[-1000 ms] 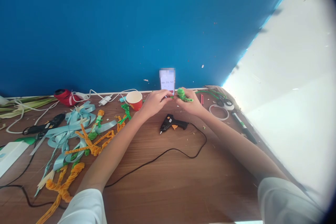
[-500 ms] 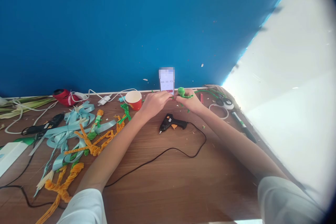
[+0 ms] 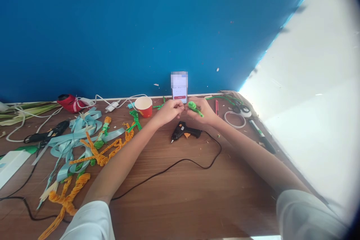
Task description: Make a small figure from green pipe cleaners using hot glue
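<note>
My right hand is closed around a bundle of green fuzzy pipe cleaners, whose coiled end shows above the fingers. Right beside it, my left hand has its thumb and fingertips pinched together; whatever lies between them is too small to make out. Both hands meet just in front of an upright phone. Below them on the wooden table rests a black hot glue gun, its nozzle pointing down and left. A green pipe-cleaner piece lies behind my left hand.
A red paper cup stands left of my hands. Farther left are light blue ribbon, orange pipe-cleaner figures and a second glue gun. On the right lie a red cutter, a marker and a white ring.
The green bundle has tilted and dropped slightly in my right hand. My left hand has shifted a little right and turned, its fingertips now more curled.
</note>
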A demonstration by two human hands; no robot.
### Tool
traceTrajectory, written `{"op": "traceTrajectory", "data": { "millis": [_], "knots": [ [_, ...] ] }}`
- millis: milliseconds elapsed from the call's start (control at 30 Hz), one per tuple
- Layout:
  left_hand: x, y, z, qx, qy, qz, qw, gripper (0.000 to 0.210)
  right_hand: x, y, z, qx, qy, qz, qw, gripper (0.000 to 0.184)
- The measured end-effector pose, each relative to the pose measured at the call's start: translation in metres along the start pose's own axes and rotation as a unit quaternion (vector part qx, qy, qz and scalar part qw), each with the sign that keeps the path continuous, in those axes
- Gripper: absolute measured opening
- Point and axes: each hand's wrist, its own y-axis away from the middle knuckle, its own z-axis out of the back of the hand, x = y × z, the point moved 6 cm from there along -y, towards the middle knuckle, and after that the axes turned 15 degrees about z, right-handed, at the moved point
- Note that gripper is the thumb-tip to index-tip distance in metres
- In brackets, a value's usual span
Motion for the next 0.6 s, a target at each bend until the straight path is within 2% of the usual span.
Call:
{"op": "traceTrajectory", "data": {
  "millis": [67,100,200,267,333,433,500,600],
  "knots": [
    [0.008,-0.004,-0.005,0.075,0.118,0.068,0.988,0.016,0.007,-0.003,0.002,0.017,0.04,0.05,0.998,0.014],
    [0.01,-0.004,-0.006,0.096,0.15,0.084,0.981,0.017,0.009,-0.004,0.003,0.018,0.053,0.059,0.997,0.014],
    [0.007,-0.004,-0.004,0.103,0.138,0.057,0.983,0.019,0.007,-0.004,0.005,-0.001,0.049,0.03,0.998,0.018],
    [-0.001,-0.001,0.002,0.052,0.072,-0.012,0.996,0.016,0.0,-0.002,0.005,-0.02,0.0,-0.025,0.999,0.019],
    [-0.013,0.005,0.011,-0.035,-0.024,-0.102,0.994,0.014,-0.008,0.001,0.005,-0.051,-0.064,-0.089,0.993,0.019],
    [-0.025,0.017,0.015,-0.138,-0.187,-0.196,0.952,0.014,-0.016,0.004,0.004,-0.09,-0.148,-0.156,0.972,0.016],
    [-0.027,0.021,0.014,-0.17,-0.265,-0.227,0.922,0.017,-0.017,0.005,0.003,-0.091,-0.183,-0.174,0.963,0.015],
    [-0.024,0.024,0.01,-0.197,-0.337,-0.243,0.888,0.022,-0.011,0.002,0.003,-0.077,-0.187,-0.156,0.967,0.015]
  ]
}}
